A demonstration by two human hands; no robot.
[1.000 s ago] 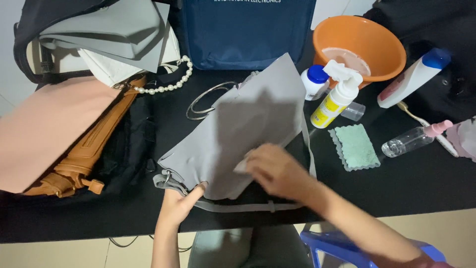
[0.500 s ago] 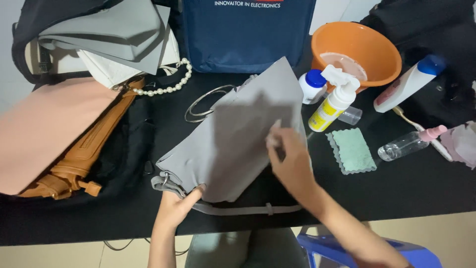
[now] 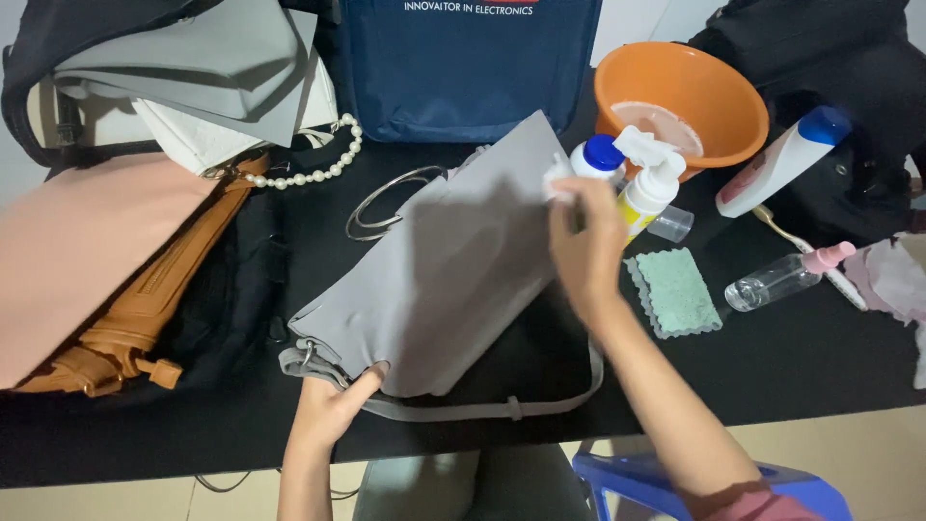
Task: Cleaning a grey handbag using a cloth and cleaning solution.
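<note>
The right hand [image 3: 584, 246] with its small white cloth [image 3: 558, 178] is now up at the top corner of the flat grey leather bag [image 3: 453, 270], not low down near the middle.

an orange plastic basin [image 3: 719, 106] sits at the tabletop's far edge; a tan leather bag [image 3: 145, 309] lies near its left edge, a small green cloth [image 3: 675, 289] toward the right.

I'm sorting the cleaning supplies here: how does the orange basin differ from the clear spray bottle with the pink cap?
The orange basin is opaque, wide and stands upright and open; the clear spray bottle is see-through, slim, capped and lying on its side. The basin sits at the table's far edge, the bottle nearer. Both rest on the black table, untouched by either hand.
</note>
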